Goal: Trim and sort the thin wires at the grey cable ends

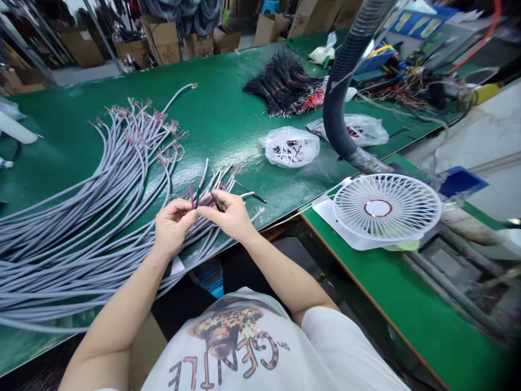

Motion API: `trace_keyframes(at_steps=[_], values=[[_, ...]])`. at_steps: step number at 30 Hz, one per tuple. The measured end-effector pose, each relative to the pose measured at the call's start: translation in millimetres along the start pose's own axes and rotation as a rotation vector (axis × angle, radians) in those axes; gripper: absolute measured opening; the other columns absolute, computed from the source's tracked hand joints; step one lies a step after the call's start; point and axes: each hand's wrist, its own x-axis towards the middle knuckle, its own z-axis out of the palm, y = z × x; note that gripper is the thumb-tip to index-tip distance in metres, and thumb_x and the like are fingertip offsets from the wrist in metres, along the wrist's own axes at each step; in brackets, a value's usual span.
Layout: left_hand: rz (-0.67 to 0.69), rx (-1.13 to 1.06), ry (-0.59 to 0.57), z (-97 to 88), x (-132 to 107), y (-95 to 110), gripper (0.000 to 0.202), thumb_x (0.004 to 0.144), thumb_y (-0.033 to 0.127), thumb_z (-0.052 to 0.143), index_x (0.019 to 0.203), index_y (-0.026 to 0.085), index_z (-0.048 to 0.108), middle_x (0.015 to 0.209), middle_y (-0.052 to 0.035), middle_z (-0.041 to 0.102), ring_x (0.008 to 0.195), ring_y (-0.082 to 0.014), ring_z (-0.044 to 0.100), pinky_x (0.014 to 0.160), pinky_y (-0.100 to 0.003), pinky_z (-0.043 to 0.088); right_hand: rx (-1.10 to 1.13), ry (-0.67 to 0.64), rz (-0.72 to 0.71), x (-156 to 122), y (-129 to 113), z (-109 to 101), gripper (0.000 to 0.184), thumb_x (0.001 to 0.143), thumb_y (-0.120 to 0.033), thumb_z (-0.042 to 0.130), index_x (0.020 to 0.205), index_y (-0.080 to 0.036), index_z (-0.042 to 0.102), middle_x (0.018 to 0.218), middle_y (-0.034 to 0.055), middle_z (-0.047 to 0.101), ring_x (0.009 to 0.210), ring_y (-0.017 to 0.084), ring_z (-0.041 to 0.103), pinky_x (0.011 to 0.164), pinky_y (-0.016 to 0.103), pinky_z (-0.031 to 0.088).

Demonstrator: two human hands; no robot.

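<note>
While the left hand [173,224] pinches a few coloured inner wires [192,196] between thumb and fingertips, the right hand [228,214] closes just beside it on a thin dark piece [217,201], held between thumb and forefinger and too small to identify. Both hands are curled and nearly touching. The inner wires seem to come from the cut end of one of many grey sheathed cables [81,233], which fan out across a green worktop [211,114] and pass beneath the forearms, with red and pale cores splayed at their far ends. Farther along the worktop lies a dense bundle of thin black wires [285,84] with red near one end. Just below it sits a clear plastic bag of small black parts [291,146], and a second plastic bag [354,129] lies to its right. A ribbed dark hose [342,92] curves down to the worktop on the right. A white fan [386,209] with a round grille sits on a lower green worktop [407,304], while tangled coloured wiring [415,89] and cardboard boxes [160,41] lie beyond.
</note>
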Motion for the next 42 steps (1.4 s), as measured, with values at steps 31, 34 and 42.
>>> trace_keyframes(at_steps=[31,34,42], values=[[-0.161,0.052,-0.346,-10.5,5,18,0.026,0.067,0.026,0.079,0.061,0.016,0.056,0.068,0.0009,0.052,0.064,-0.0104,0.051,0.063,-0.024,0.044,-0.083,-0.031,-0.034,-6,-1,-4,0.02,0.075,-0.033,0.066,0.071,-0.014,0.062,0.067,-0.0008,0.059,0.061,0.009,0.051,0.06,0.022,0.042],[-0.264,0.174,-0.378,-12.1,5,22,0.022,0.072,0.029,0.075,0.081,0.017,0.059,0.074,0.0009,0.058,0.065,-0.0107,0.054,0.064,-0.024,0.045,-0.103,-0.012,-0.055,-7,-1,-10,0.016,0.075,-0.03,0.066,0.073,-0.014,0.064,0.067,-0.0015,0.059,0.058,0.008,0.049,0.057,0.021,0.041],[-0.264,0.17,-0.365,-14.9,7,23,0.058,0.079,0.033,0.067,0.13,0.016,0.046,0.058,0.0028,0.062,0.047,-0.0089,0.052,0.049,-0.019,0.04,0.383,0.0,0.287,10,23,4,0.026,0.068,-0.033,0.072,0.076,-0.016,0.054,0.054,-0.0062,0.059,0.03,0.001,0.029,0.033,0.017,0.021]])
